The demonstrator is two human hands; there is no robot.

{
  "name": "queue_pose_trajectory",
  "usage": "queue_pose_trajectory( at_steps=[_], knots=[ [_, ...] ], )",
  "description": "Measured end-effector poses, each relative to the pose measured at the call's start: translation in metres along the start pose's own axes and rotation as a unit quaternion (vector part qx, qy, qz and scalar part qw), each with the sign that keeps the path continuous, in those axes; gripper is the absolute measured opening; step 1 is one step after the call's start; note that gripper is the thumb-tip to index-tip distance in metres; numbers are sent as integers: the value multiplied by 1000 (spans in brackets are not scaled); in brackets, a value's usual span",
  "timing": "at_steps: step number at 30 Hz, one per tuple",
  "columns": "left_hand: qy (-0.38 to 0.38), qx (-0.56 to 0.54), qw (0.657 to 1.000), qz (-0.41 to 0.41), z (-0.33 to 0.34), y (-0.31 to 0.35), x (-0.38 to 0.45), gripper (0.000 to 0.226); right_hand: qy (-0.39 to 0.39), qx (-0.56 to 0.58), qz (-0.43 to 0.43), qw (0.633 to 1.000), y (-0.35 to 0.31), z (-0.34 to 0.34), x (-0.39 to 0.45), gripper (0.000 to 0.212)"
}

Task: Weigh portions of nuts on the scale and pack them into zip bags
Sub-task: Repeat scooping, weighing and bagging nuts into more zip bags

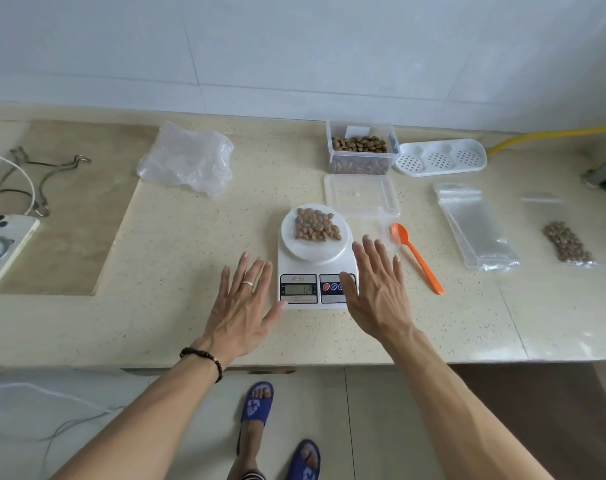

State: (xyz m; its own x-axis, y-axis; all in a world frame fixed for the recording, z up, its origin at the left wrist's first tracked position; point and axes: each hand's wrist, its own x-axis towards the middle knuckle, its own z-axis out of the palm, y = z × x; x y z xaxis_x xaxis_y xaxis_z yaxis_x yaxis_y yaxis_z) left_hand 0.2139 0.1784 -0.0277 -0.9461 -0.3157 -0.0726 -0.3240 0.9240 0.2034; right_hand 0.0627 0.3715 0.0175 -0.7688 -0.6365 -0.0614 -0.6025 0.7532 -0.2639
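Note:
A white digital scale [315, 268] stands mid-counter with a pile of nuts [316, 229] on its round platform. My left hand [242, 303] lies flat with fingers spread just left of the scale, thumb near its front corner. To the scale's right, my right hand [377, 289] is also flat and spread, covering part of the button panel. Neither hand holds anything. An orange spoon [417, 258] lies right of the scale. A clear tub of nuts [360, 148] stands behind, its lid [362, 195] in front of it. Empty zip bags [474, 226] and a filled bag [568, 242] lie at right.
A crumpled plastic bag [187, 159] lies at back left. A phone [3, 247] with cable and a metal wire stand [48, 174] sit at far left. A white perforated tray [440, 157] and a yellow hose [550, 135] are at back right. The counter's front edge [294, 365] runs below my wrists.

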Motion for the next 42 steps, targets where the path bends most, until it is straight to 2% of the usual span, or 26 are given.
queue_pose_trajectory(
  at_steps=[5, 10, 18, 20, 23, 28, 30, 31, 32, 34, 37, 40, 42],
  knots=[
    [-3, -4, 1000, 3, 0, 2, 1, 85, -1, 17, 8, 1000, -1, -1, -1, 83],
    [-15, -6, 1000, 6, -13, 4, 9, 88, 3, 47, 32, 998, 1, -1, 3, 71],
    [-15, 9, 997, 79, -39, 13, 78, 95, 44, 139, 132, 980, 14, -17, 28, 61],
    [-19, 5, 994, 104, -43, 22, 104, 86, 68, 191, 174, 964, 19, -22, 34, 56],
    [-26, 17, 989, 147, -49, 40, 143, 75, 111, 298, 270, 909, 27, -27, 43, 50],
    [-52, 43, 978, 197, -48, 67, 193, 68, 126, 468, 418, 768, 38, -20, 67, 51],
    [-66, 45, 975, 206, -44, 70, 207, 67, 130, 550, 448, 692, 40, -15, 76, 45],
    [-71, 38, 974, 211, -43, 70, 213, 66, 129, 579, 450, 667, 41, -14, 81, 41],
    [-76, 28, 973, 216, -43, 71, 217, 64, 126, 594, 445, 658, 42, -13, 85, 34],
    [-83, 13, 970, 226, -46, 71, 225, 60, 120, 597, 419, 673, 39, -20, 90, 17],
    [-97, -34, 968, 228, -56, 70, 235, 59, 118, 585, 351, 721, 32, -40, 96, 13],
    [-102, -178, 959, 198, -75, 69, 243, 59, 105, 575, 282, 761, 28, -61, 101, 14],
    [-96, -294, 938, 158, -95, 67, 247, 43, 96, 562, 258, 780, 25, -74, 106, 13]
  ],
)
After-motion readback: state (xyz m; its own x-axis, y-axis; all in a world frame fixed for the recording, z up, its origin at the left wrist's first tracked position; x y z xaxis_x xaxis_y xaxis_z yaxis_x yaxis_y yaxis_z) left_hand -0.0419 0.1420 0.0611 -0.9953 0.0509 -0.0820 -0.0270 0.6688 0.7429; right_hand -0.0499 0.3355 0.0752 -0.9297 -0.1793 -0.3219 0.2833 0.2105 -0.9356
